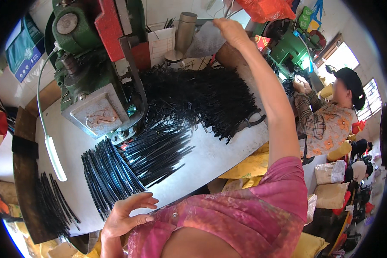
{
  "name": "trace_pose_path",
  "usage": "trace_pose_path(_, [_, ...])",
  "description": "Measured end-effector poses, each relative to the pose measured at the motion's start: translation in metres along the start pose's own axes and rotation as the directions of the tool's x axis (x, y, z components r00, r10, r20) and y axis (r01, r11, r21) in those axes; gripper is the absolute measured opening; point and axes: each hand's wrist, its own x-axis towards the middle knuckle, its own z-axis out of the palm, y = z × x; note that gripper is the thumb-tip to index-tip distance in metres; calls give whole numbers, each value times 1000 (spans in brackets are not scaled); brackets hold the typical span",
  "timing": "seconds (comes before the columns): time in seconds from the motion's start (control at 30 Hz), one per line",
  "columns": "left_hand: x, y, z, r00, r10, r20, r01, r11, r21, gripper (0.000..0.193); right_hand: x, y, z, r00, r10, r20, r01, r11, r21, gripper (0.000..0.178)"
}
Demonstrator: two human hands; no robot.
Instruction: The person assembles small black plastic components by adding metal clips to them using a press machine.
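My right hand [233,33] reaches to the far side of the table, its fingers closed at the upper edge of a thin greyish sheet [205,41], either cloth or plastic. My left hand [128,213] is at the near edge, fingers loosely bent and apart, holding nothing. Just beyond it lies a bundle of long black strips [109,176], with more black strips [159,150] fanned out beside them. A large heap of thin black strips [198,99] covers the table's far middle. Over the strips' ends stands a green press machine [84,81].
A metal flask [185,32], a mug [174,59] and a paper-covered holder [161,43] stand behind the heap. A lit lamp [55,159] hangs at the left. Black scissor-like handles [254,119] lie by the table's right edge. A co-worker [327,112] sits at another green machine [288,51].
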Motion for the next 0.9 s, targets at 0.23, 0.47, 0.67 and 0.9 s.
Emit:
trace_pose_path(0.23, [1,-4,-7,990,-135,-31,134,991,-20,52,-62,-17,41,1000,-28,-4,28,988,150,31])
trace_pose_path(0.47, [12,-4,1,995,-100,-15,101,994,45,52,-62,-19,32,997,-78,14,75,983,167,27])
trace_pose_path(0.67, [-8,-9,-9,988,-124,-92,121,992,-34,50,-52,-25,-7,987,22,158,-46,987,151,27])
trace_pose_path(0.9, [-13,-9,-6,975,-152,-164,125,978,-166,49,17,-76,-6,980,197,10,-183,889,421,24])
